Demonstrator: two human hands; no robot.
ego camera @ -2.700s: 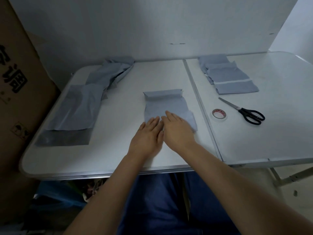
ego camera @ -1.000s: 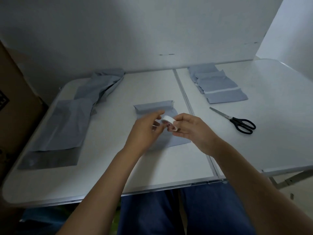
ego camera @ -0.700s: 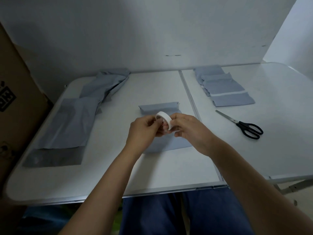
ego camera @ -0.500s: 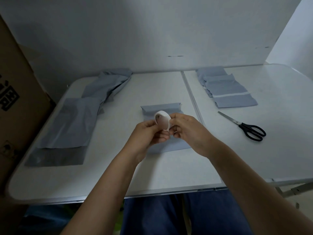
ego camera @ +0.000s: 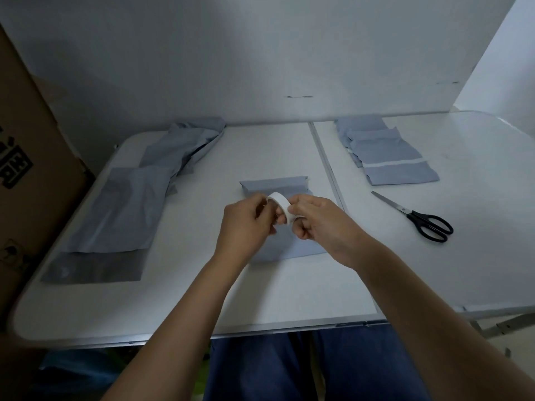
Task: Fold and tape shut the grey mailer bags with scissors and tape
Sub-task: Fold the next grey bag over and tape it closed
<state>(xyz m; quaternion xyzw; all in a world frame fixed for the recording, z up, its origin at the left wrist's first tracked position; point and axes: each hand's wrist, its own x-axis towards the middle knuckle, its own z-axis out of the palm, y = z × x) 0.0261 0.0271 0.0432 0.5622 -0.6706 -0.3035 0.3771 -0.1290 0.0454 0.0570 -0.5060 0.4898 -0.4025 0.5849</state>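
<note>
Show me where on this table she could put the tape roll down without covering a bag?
Bare table lies near the scissors, toward the front right. Another free strip runs between the folded bag under the hands and the unfolded pile on the left. The back right is crowded with finished bags.

White folding table (ego camera: 289, 302); plain white wall (ego camera: 260, 53); cardboard box (ego camera: 31, 157) left

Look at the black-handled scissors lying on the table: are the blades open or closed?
Closed. The scissors lie flat on the table, blades together as one thin point, the handle loops side by side.
</note>
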